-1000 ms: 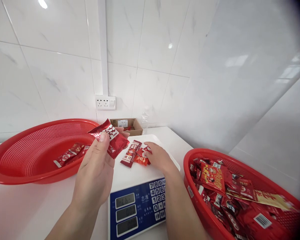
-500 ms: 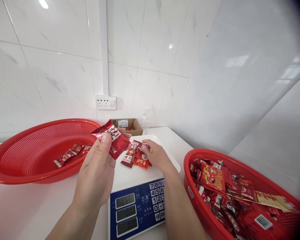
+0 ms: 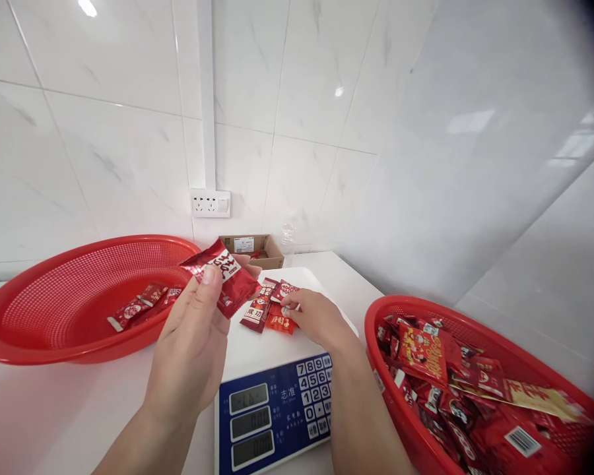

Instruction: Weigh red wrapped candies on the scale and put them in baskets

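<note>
Holding a large red packet (image 3: 225, 277) in the left hand (image 3: 191, 356), pinched between thumb and fingers, up above the table (image 3: 39, 409) between the left basket (image 3: 54, 346) and the scale (image 3: 272, 409). Reaching with the right hand (image 3: 317, 320), fingers curled, onto a small cluster of red packets (image 3: 270, 311) lying on the white weighing pan (image 3: 277, 346); hard to tell whether gripping one or only touching. In the left basket, a few small packets (image 3: 138, 305). Heaped in the right basket (image 3: 376, 333), many more. Behind the scale, a cardboard box (image 3: 257, 247).
</note>
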{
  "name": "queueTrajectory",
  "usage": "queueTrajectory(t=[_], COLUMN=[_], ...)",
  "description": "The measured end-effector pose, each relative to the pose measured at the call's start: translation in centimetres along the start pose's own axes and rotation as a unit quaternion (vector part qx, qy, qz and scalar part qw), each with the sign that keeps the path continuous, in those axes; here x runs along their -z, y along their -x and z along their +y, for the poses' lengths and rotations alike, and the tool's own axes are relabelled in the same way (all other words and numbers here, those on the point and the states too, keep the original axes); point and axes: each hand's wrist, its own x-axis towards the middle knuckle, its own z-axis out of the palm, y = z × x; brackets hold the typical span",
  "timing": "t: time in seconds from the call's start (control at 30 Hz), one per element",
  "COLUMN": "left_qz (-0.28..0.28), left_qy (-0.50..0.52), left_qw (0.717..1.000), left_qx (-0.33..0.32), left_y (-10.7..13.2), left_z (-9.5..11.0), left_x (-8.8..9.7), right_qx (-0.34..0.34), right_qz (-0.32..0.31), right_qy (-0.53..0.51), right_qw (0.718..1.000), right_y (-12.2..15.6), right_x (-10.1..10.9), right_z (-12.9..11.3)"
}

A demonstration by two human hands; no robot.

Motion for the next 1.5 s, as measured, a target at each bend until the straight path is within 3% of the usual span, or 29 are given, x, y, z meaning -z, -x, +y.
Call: queueTrajectory(t=[0.57,0.87,1.13,1.33,1.5], left_qz=[0.006,0.009,0.013,-0.001,0.003], left_qy=[-0.01,-0.006,-0.006,-0.006,-0.002], left_qw=[1.0,1.0,1.0,1.0,1.0], left_qx=[0.003,-0.001,-0.002,0.004,0.005], left_y=[0.3,0.2,0.2,0.1,0.3], left_z=[0.0,0.0,-0.1,-0.2,0.0], left_x=[0.1,-0.1,-0.3,-0.1,-0.2], right_qx=[-0.039,0.031,0.019,-0.026,0.014], right_qz=[0.001,-0.019,0.031,0.083,0.048], right_qy=[0.049,-0.001,0.002,0.001,-0.019], right_qw=[0.998,0.999,0.999,0.996,0.999], right_y=[0.3,0.7,-0.5,-0.4,-0.5], right_x=[0.9,0.5,-0.9,0.1,-0.1], right_z=[0.6,0.2,-0.5,0.2,0.7])
